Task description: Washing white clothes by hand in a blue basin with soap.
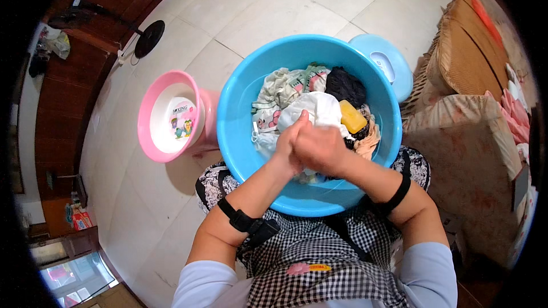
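Note:
A large blue plastic basin point(308, 205) sits between my knees with several pieces of clothing in it. My left hand point(293, 139) and my right hand point(321, 147) press together above the near part of the clothes, the right one blurred. White cloth point(314, 107) lies just beyond them, and some of it may be between the palms; I cannot tell. A yellow bar of soap point(352, 116) rests on the clothes to the right. Around it are a black garment point(346, 87) and a peach cloth point(369, 140). A printed light garment point(280, 87) lies at the back left.
A pink and white plastic basin point(145, 119) stands at the left on a pink support. Behind the blue basin at the right is a light blue plastic lid or stool point(398, 72). A cloth-covered sofa point(458, 137) stands at the right, a black fan base point(150, 39) at the upper left.

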Tool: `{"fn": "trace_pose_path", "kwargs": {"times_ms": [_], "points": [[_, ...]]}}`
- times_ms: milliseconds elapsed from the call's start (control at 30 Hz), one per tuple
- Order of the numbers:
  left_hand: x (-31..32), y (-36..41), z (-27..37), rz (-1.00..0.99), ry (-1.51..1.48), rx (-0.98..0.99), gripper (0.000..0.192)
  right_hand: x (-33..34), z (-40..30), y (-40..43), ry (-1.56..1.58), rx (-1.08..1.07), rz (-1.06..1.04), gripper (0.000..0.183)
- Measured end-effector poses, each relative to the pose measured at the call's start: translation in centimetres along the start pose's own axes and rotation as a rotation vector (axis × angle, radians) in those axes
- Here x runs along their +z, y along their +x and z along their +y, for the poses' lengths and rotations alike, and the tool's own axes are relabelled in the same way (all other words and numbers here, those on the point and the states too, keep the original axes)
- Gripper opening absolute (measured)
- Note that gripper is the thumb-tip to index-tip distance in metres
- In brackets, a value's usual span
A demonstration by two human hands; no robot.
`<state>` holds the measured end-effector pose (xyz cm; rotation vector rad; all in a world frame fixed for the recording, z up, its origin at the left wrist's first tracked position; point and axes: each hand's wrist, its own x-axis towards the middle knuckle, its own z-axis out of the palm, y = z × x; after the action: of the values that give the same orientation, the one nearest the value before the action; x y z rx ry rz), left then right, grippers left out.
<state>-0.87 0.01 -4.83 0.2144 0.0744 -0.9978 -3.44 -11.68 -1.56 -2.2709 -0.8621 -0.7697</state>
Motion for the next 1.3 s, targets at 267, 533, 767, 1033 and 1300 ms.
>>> {"fn": "trace_pose_path", "kwargs": {"times_ms": [267,533,767,1033,1300], "points": [[3.5,-0.3,0.2,0.446,0.322,0.248,0.042,-1.4,2.7,1.6,0.185,0.531,-0.023,0.023],[3.6,-1.3,2.8,0.509,0.627,0.315,0.038,-2.9,1.4,2.2,0.194,0.280,-0.116,0.045],[4.8,-1.6,3.6,0.267,1.134,0.479,0.021,-4.8,3.1,2.3,0.508,0.528,-0.035,0.023],[3.8,-2.1,5.7,0.306,1.863,0.400,0.020,-5.6,4.9,1.9,0.945,0.673,0.059,0.021],[4.4,-2.2,4.6,0.250,1.048,0.616,0.015,-3.3,4.0,1.8,1.119,0.836,0.124,0.016]]}}
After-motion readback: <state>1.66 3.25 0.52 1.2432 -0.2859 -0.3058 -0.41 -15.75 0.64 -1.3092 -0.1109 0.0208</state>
